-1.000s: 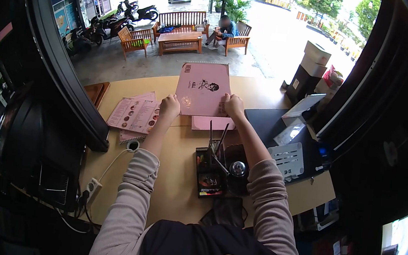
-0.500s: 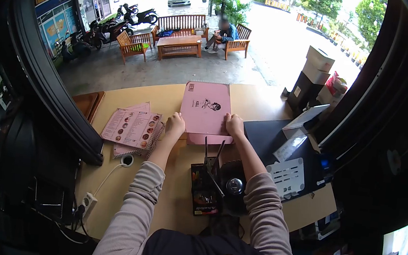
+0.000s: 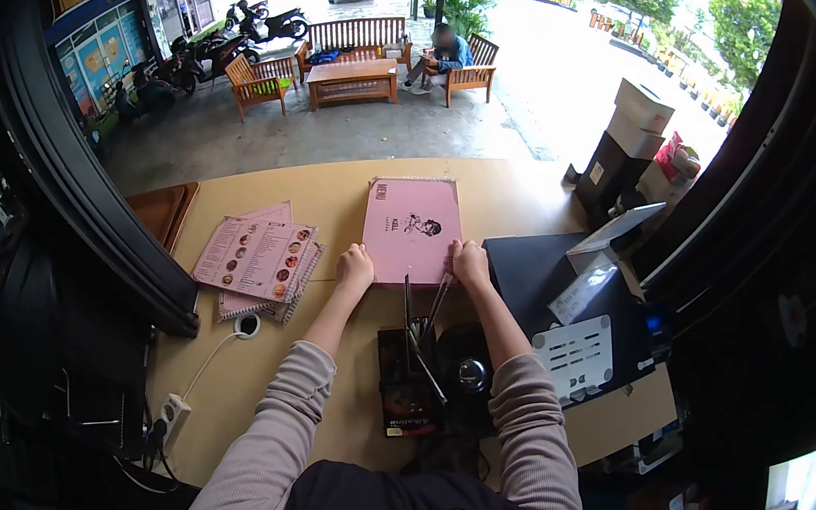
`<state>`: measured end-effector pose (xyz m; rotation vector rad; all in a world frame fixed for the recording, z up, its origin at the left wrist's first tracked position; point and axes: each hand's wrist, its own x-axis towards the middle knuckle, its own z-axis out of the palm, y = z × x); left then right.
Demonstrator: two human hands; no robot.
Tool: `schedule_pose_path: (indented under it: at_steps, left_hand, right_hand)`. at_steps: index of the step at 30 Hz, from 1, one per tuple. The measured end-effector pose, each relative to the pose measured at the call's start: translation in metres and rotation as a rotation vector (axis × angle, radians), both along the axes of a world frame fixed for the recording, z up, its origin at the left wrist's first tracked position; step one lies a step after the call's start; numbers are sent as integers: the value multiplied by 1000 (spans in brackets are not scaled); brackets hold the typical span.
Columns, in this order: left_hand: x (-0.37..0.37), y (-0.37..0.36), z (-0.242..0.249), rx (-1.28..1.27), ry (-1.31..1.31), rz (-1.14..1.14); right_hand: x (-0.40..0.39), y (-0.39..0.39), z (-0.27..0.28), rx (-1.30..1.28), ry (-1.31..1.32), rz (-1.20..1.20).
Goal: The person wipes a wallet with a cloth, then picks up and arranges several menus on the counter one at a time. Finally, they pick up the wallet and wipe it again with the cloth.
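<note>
2 bare hands grip a pink menu (image 3: pixel 404 250) in the middle of the frame, 1 on each side of it. The left hand (image 3: pixel 356 265) has its fingers curled against the lower part of the left edge; the right hand (image 3: pixel 469 262) has its fingers clenched on the lower right edge. The menu lies cover up on, or just above, the pale tabletop (image 3: pixel 333 204); which of the 2 cannot be told. Its cover bears the word MENU, the name KELL and a dark line drawing.

Left of centre, several printed menu sheets (image 3: pixel 257 255) lie overlapped and askew, well apart from the left hand. Below them is a white-rimmed cable hole (image 3: pixel 246 326), with a white cord running down to a power strip (image 3: pixel 172 420) at the lower left.

Just below the menu, 2 thin dark rods (image 3: pixel 407 300) rise beside a black box (image 3: pixel 405 411), their tips overlapping the menu's lower edge in view. A round shiny lid (image 3: pixel 472 374) sits right of that box, near the right forearm. Further right, a white slotted panel (image 3: pixel 575 357) rests on a dark mat (image 3: pixel 528 259). At the upper centre, a person (image 3: pixel 448 55) sits on a wooden chair (image 3: pixel 471 79).
</note>
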<state>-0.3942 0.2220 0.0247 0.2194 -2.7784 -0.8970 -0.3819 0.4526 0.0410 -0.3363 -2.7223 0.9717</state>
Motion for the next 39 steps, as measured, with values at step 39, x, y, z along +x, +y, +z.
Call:
schedule_pose_path:
  at_steps: [39]
  left_hand:
    - [11,18,-2,-401,-123,-77]
  right_hand:
    - [-6,-11,-17,423,-137,-51]
